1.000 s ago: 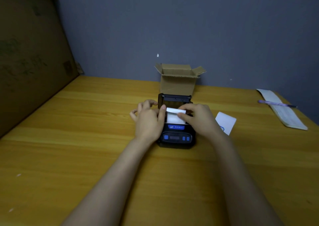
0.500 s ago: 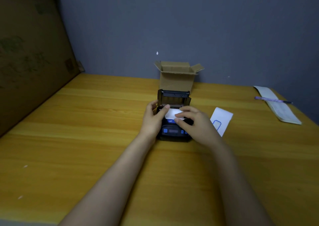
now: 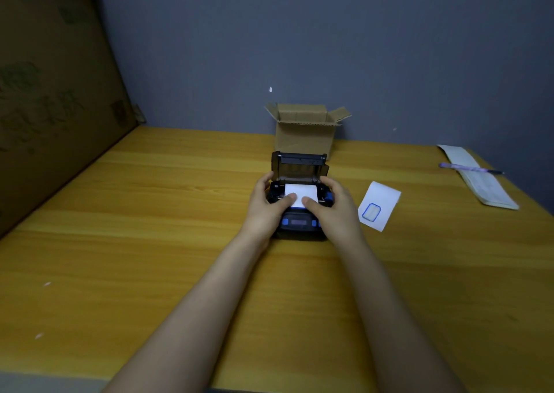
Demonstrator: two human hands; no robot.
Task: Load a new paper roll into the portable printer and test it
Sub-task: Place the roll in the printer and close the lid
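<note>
A small black portable printer [image 3: 299, 223] with blue buttons sits mid-table, its lid [image 3: 299, 164] standing open at the back. A white paper roll [image 3: 300, 192] lies in the open bay, its loose end drawn toward me. My left hand [image 3: 266, 206] grips the printer's left side, thumb pressing on the paper's front edge. My right hand [image 3: 332, 209] grips the right side, its thumb also on the paper.
An open cardboard box [image 3: 305, 131] stands right behind the printer. A white slip with a blue outline [image 3: 379, 205] lies to the right. Farther right a narrow booklet [image 3: 479, 179] carries a purple pen [image 3: 470, 169]. A large cardboard sheet [image 3: 51, 98] leans at the left.
The paper's loose end, held up a second ago, now lies flat over the bay under both thumbs. My hands have spread to the printer's sides.
</note>
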